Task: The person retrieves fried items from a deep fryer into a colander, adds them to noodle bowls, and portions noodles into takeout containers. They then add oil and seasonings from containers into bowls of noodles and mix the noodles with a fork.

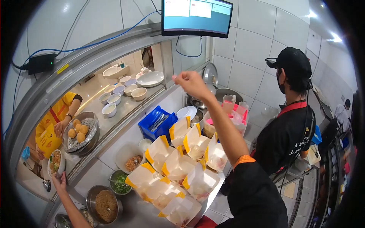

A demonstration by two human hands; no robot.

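My left hand (59, 182) is at the serving window, closed on the rim of a white oval bowl (56, 162) of food with green garnish. My right hand (193, 84) is raised in mid-air below the monitor (197, 17), its fingers curled with nothing visible in them. Under my right arm stand several open white and yellow food boxes (178, 165), some with food inside. Between my arms are a steel bowl of chopped greens (120, 182), a tub of diced brown food (133, 162) and a large bowl of brown crumbly food (106, 205).
Beyond the window, a person in yellow (57, 110) has a hand near a basket of round fried balls (79, 133). Small bowls (114, 98) line the ledge. A blue bin (157, 123) holds utensils. A co-worker in black (287, 129) stands at the right.
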